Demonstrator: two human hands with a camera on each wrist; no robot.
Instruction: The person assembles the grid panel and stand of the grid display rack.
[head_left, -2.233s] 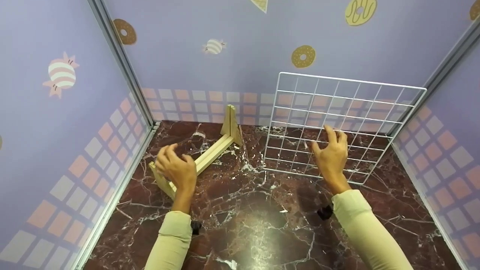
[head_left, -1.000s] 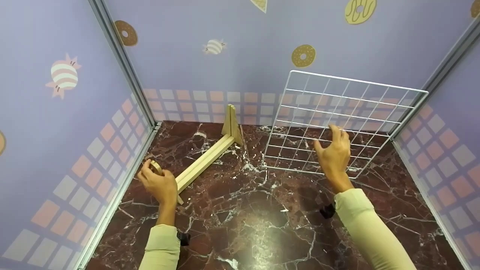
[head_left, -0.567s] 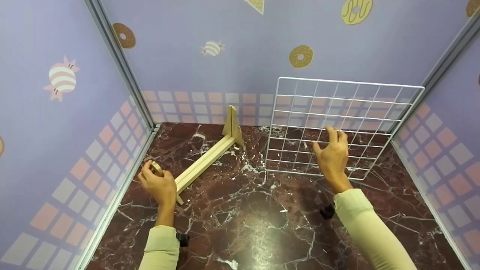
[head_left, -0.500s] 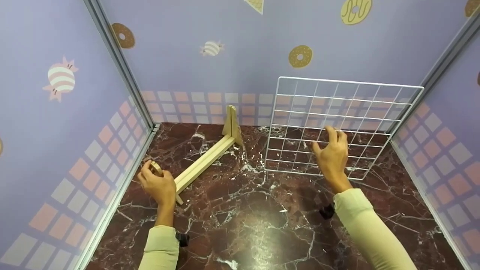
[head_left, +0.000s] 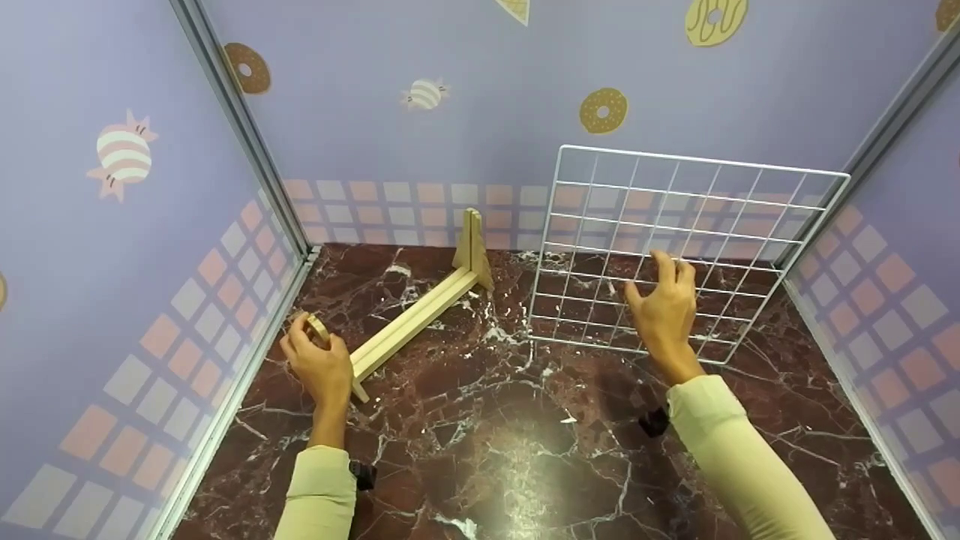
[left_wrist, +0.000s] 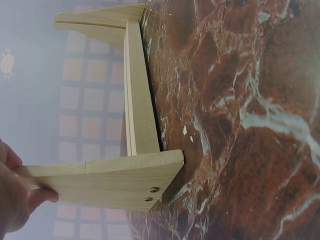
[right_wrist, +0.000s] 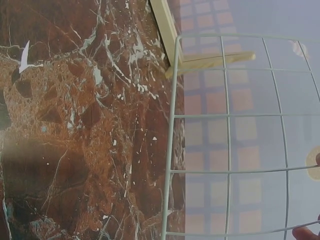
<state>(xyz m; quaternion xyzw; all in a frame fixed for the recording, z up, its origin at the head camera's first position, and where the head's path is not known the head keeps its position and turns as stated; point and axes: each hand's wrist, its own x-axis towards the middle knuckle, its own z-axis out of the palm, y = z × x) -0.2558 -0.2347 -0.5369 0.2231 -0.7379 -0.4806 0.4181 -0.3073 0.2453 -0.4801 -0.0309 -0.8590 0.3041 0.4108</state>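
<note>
My left hand (head_left: 319, 367) holds the top of the near upright end panel of a pale wooden stand (head_left: 414, 319). In the left wrist view, thumb and fingers pinch that panel (left_wrist: 110, 185), which shows two screw heads low on its face. A grooved crossbar (left_wrist: 142, 100) joins it to the far end panel (left_wrist: 100, 22); the stand rests on the floor. My right hand (head_left: 667, 307) grips a white wire grid panel (head_left: 705, 160) by its inner wires, holding it tilted upright. Only bits of the right fingers (right_wrist: 302, 233) show in the right wrist view.
The dark red marbled surface (head_left: 495, 442) lies under everything, with small white flecks. Purple patterned walls (head_left: 360, 135) stand at the back and both sides, with grey metal strips (head_left: 251, 127) at the corners. The stand's far end is near the back wall.
My left hand has moved down and left from above the stand to its near panel and taken hold. Lately the stand's far end has shifted slightly right. The grid has tilted back and forth a little.
</note>
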